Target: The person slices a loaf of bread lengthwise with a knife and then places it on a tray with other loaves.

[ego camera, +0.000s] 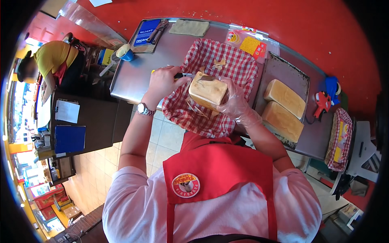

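My left hand (164,82), bare and with a watch at the wrist, is closed around the dark handle of a small spatula or knife (206,78). Its metal blade rests on the pale end of a rectangular loaf of bread (208,91). My right hand (233,98), in a clear plastic glove, grips that loaf from the right side. The loaf is held over a basket or tray lined with red-and-white checked cloth (243,68). Thin crust scraps (220,63) lie on the cloth. The fingers under the loaf are partly hidden.
Two loaves (284,98) lie on a dark metal baking tray (270,65) at right. A tape dispenser (322,103) sits beyond it. On the steel table (133,80) are a blue cup (127,55), a folded cloth (189,28) and a blue record book (146,32). Another person (56,57) bends over a counter at left.
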`<state>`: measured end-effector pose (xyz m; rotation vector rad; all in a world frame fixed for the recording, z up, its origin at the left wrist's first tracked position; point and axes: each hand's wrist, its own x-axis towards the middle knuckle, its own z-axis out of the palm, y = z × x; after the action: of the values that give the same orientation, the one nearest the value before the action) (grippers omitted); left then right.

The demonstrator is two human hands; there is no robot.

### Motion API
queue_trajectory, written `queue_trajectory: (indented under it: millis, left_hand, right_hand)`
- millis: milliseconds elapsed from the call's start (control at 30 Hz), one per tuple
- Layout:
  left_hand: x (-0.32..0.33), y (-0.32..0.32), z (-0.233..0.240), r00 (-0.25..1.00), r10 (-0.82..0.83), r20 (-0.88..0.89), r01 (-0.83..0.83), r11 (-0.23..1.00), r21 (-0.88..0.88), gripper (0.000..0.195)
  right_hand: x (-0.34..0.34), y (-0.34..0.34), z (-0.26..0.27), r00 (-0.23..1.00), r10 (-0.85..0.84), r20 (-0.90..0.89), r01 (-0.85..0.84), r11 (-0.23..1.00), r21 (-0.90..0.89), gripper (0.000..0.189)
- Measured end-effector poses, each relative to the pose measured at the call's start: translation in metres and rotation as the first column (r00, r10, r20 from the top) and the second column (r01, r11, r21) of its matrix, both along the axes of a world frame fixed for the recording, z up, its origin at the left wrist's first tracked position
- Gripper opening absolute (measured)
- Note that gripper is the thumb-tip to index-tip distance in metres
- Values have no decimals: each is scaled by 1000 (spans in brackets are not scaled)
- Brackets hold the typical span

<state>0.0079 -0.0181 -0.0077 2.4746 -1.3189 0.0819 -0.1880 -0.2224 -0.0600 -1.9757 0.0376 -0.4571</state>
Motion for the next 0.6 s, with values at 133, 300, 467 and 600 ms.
queue_trajectory:
  millis: [133, 300, 467, 600]
  left_hand:
    - [6, 11, -1, 999, 42, -11, -42, 999, 8, 45]
    - [4, 16, -10, 969, 215, -125, -199, 971, 130, 51]
    - [-19, 6, -23, 515, 21, -857, -308, 937, -163, 58]
    - [-71, 1, -20, 388, -166, -907, -409, 850, -331, 60]
  right_hand:
    - [-1, 1, -2, 1000, -18, 9, 18, 999, -40, 78]
    - [-7, 7, 5, 1000, -2, -31, -1, 996, -91, 78]
    - [7, -15, 21, 990, 123, 66, -112, 982, -151, 73]
    - [20, -26, 31, 965, -230, -124, 250, 952, 178, 56]
